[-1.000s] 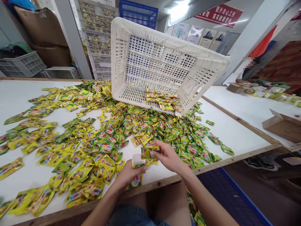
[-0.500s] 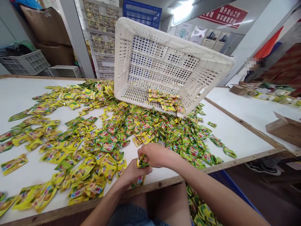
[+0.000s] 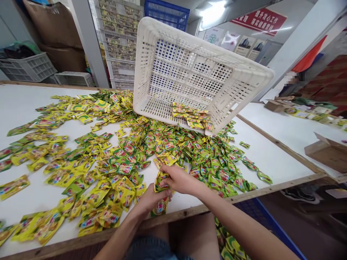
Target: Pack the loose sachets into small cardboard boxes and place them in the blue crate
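Left hand point(image 3: 150, 198) curls closed round a lower packet point(image 3: 161, 206), presumably steadying it; my right hand point(image 3: 180, 180) pinches the upper packet point(image 3: 161, 180) (its grip partly hidden).

The sachets point(image 3: 130, 144) are of glossy, wrinkled plastic film, the basket point(image 3: 206, 43) of smooth, satin-finish plastic, the tabletop point(image 3: 271, 151) a smooth, low-sheen surface, the edge rail point(image 3: 282, 186) of rough wood, the carton point(image 3: 329, 153) of matt cardboard, and the shorts point(image 3: 151, 249) of denim cloth.
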{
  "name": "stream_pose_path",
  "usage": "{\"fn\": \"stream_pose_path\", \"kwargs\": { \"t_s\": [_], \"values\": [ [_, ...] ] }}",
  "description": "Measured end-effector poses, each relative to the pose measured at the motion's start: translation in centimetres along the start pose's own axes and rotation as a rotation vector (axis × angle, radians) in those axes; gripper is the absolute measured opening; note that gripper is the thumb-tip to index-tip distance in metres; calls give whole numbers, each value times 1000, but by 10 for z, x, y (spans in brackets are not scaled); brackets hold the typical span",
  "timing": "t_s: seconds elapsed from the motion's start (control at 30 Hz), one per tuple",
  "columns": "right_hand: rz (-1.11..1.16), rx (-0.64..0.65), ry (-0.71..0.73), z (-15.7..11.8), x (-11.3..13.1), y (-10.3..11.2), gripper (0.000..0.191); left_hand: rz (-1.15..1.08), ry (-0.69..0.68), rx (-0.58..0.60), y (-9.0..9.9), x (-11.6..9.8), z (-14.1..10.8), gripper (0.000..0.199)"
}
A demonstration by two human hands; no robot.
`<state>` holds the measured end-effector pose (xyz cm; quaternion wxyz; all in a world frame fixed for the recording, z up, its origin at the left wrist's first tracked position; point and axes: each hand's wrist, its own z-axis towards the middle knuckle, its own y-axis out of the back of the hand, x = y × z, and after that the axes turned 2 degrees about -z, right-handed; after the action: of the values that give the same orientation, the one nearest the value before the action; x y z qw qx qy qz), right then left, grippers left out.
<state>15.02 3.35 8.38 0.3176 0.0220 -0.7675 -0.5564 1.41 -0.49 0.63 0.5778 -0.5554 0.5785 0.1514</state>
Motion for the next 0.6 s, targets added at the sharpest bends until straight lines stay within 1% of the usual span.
{"fn": "stream_pose_path", "kwargs": {
  "t_s": [0.1, 0.2, 0.3, 0.4, 0.5, 0.6],
  "values": [
    [-67, -16, 15, 1, 2, -1, 9, -14, -10, -11, -1, -1, 0, 29],
    [-152, 16, 69, 1, 4, 4, 5, -43, 9, -17, -1, -1, 0, 32],
    [-222, 47, 85, 1, 3, 8, 7, -69, 36, -35, 0, 2, 1, 35],
    [-239, 27, 111, 1, 1, 7, 10, -77, 21, -45, 1, 3, 0, 35],
    [-236, 25, 124, 1, 1, 7, 13, -80, 11, -21, 2, 2, -1, 35],
    [-297, 67, 122, 3, 3, 9, 17, -71, 12, -5, 1, 2, 0, 36]
  ]
}}
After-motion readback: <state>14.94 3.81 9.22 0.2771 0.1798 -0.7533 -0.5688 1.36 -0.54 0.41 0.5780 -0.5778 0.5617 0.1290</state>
